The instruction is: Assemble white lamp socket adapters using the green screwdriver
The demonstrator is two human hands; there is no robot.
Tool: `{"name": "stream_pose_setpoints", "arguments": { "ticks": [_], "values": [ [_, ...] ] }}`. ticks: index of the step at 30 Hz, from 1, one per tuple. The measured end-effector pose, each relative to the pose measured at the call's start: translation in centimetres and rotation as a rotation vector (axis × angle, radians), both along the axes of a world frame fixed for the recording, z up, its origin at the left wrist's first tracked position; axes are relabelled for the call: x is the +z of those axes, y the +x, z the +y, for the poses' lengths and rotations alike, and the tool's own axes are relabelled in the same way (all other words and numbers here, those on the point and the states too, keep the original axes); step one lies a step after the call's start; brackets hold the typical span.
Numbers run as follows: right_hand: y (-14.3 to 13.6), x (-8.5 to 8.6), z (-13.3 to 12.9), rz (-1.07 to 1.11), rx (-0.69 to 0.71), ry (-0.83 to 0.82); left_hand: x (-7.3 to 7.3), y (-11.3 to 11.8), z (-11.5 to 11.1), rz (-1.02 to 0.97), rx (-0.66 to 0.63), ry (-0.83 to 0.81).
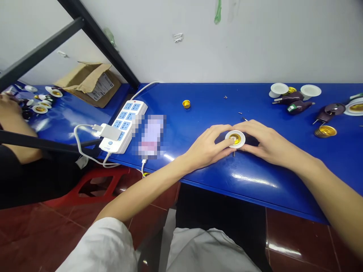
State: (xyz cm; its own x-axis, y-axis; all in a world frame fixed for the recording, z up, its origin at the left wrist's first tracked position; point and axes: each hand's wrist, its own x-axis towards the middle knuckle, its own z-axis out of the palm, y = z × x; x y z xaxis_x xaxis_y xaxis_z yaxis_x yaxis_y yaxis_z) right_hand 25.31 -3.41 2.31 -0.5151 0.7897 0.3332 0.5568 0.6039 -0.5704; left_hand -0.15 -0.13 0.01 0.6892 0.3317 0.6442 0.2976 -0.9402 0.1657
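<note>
Between my hands, above the blue table (207,172), is a white-rimmed lamp socket (242,140) with a gold threaded inside. My left hand (208,147) grips its left side, the thumb reaching over the rim into the opening. From the right, my right hand (265,141) is closed around the dark body of the same socket, which is mostly hidden by the fingers. A small metal prong shows just below the rim. Behind the hands lie a loose gold threaded shell (186,104) and a small screw (239,113).
White-rimmed sockets (310,91), dark plug bodies (297,107) and another gold shell (326,131) lie at the right. A power strip (124,126) and a blurred phone (152,134) are at the left. Beyond the black frame (107,41) are a cardboard box (92,83) and another person's arm (17,128).
</note>
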Motion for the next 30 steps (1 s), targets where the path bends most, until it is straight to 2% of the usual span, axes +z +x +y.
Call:
{"name": "stream_pose_setpoints", "arguments": {
  "ticks": [6, 17, 23, 30],
  "values": [
    [-0.05, 0.21, 0.02, -0.01, -0.005, -0.047, 0.13, -0.07, -0.04, 0.04, 0.012, -0.037],
    [0.18, -0.55, 0.09, 0.0, 0.003, -0.031, 0.02, -0.19, -0.07, 0.045, -0.004, -0.066],
    [0.24, -0.46, 0.07, -0.004, -0.001, -0.034, -0.05, -0.1, -0.07, 0.03, 0.02, -0.02],
    [0.21, -0.52, 0.01, -0.005, 0.001, -0.023, -0.03, -0.16, -0.17, 0.019, 0.006, -0.066]
  ]
}}
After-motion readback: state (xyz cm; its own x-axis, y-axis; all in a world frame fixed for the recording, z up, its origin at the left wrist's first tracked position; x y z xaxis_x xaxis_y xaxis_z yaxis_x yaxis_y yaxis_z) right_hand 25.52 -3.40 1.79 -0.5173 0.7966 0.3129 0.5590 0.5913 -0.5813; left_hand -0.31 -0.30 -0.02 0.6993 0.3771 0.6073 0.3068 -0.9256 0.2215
